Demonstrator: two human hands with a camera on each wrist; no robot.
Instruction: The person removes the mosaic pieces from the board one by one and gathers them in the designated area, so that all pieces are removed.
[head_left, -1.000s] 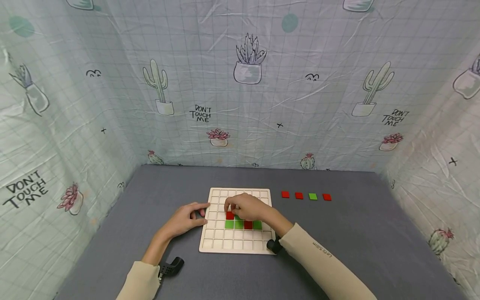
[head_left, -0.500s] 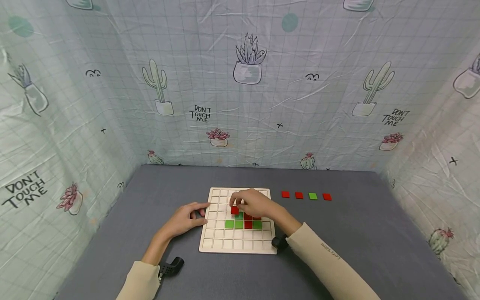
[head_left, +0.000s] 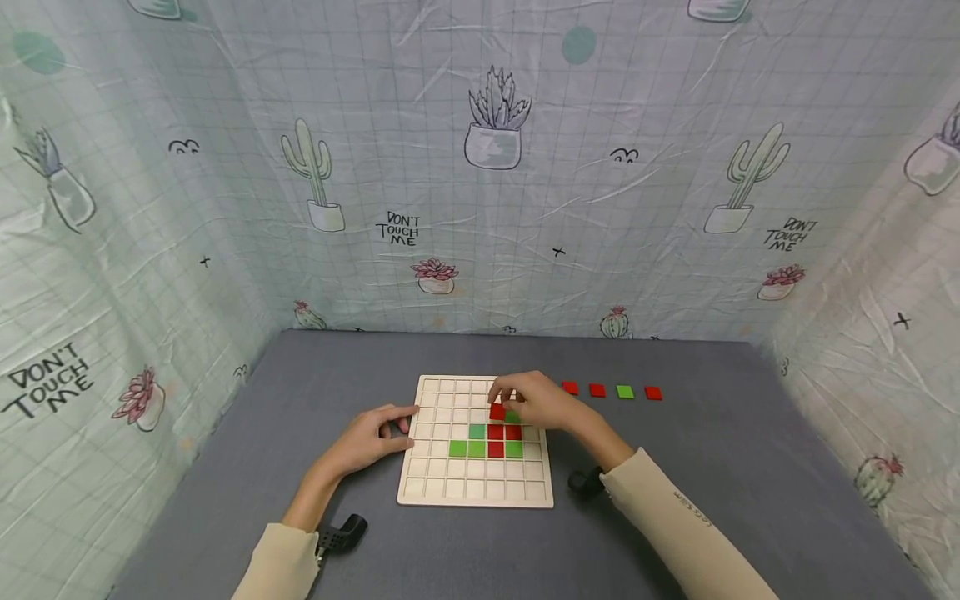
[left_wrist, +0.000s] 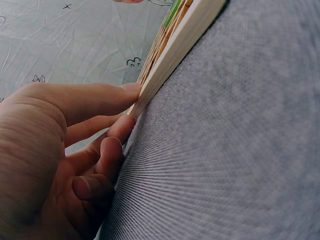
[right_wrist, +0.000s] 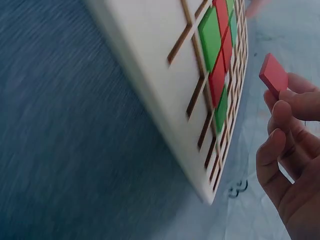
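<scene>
My right hand (head_left: pixel 542 400) pinches a square red tile (right_wrist: pixel 273 75) between thumb and fingertips, tilted and raised off the wooden grid board (head_left: pixel 442 492). In the head view this tile overlaps the board's upper right part, beside a green tile (head_left: pixel 513 417). Below it lie two rows of tiles. One row has a green tile (head_left: pixel 477 432) and two red ones; the nearer has a red tile (head_left: pixel 496 450) among three green ones. My left hand (head_left: pixel 369 440) touches the board's left edge, with thumb and index finger apart; the left wrist view shows the thumb tip (left_wrist: pixel 131 87) against the wooden rim.
Right of the board, a line of loose tiles lies on the grey tabletop (head_left: pixel 712 450): a red tile (head_left: pixel 597 390) among other red ones, and a green tile (head_left: pixel 626 392). A printed cloth (head_left: pixel 555 192) hangs behind and at both sides.
My right hand has lifted the red tile from the left end of the middle row and carried it right and toward the board's far side. The left hand stays at the edge.
</scene>
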